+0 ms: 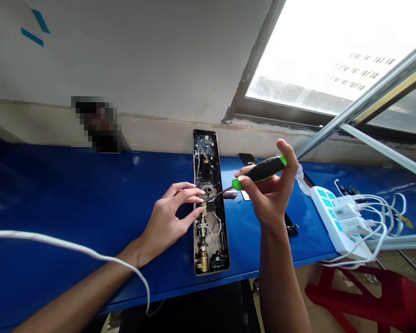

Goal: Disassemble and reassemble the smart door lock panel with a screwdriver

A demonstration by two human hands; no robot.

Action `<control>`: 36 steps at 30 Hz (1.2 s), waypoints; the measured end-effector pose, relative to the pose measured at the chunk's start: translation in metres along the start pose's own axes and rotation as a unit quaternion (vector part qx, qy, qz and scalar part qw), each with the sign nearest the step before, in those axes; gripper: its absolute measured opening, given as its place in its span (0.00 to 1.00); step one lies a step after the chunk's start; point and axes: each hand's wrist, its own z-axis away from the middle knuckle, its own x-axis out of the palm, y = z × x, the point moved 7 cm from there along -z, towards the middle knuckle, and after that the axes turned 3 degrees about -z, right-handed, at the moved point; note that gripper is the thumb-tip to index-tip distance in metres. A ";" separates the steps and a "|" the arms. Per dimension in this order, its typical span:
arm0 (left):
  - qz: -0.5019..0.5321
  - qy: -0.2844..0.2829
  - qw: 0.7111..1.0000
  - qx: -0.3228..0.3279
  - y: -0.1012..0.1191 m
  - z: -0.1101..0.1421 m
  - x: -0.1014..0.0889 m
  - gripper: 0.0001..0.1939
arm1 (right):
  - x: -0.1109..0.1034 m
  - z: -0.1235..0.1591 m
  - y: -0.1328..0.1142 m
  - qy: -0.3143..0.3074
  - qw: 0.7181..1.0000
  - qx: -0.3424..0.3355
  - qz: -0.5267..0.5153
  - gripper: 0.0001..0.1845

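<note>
Smart door lock (211, 231) lies open on its back on a blue workbench (90, 194), its long axis running from 12 o'clock to 6 o'clock and tilted very slightly. Its circuit board (205, 148) sits at the 12 o'clock end, and its brass cylinder (204, 261) sits at the 6 o'clock end. A round metal mechanism (207, 189) lies between them, above the middle of the lock.

Your left hand (168, 222) comes in from 7 o'clock, palm down, with its fingers (183, 192) loosely spread and curved; their tips reach the lock's left edge beside the round mechanism. Your right hand (268, 189) is raised at 3 o'clock, pinching the green-and-black handle of a screwdriver (261, 170) between thumb and fingers. The shaft slants down toward 9 o'clock, its tip at the round mechanism.

You can't read any writing on the lock or the white power strip (336, 219), which sits at 3 o'clock with plugged-in adapters. A white cable (65, 243) crosses your left forearm.
</note>
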 end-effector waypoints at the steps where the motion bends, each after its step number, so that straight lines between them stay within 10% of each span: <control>1: -0.009 -0.005 1.000 0.016 0.003 0.000 0.001 0.15 | 0.002 -0.001 -0.007 -0.013 1.000 -0.015 0.007 0.44; 18: -0.036 -0.036 0.993 0.105 0.015 0.002 0.006 0.18 | 0.032 0.010 -0.033 -0.126 0.982 -0.092 0.103 0.45; 36: -0.073 -0.035 0.996 0.047 0.005 -0.006 0.001 0.09 | 0.036 0.016 -0.046 -0.146 0.965 -0.141 0.165 0.48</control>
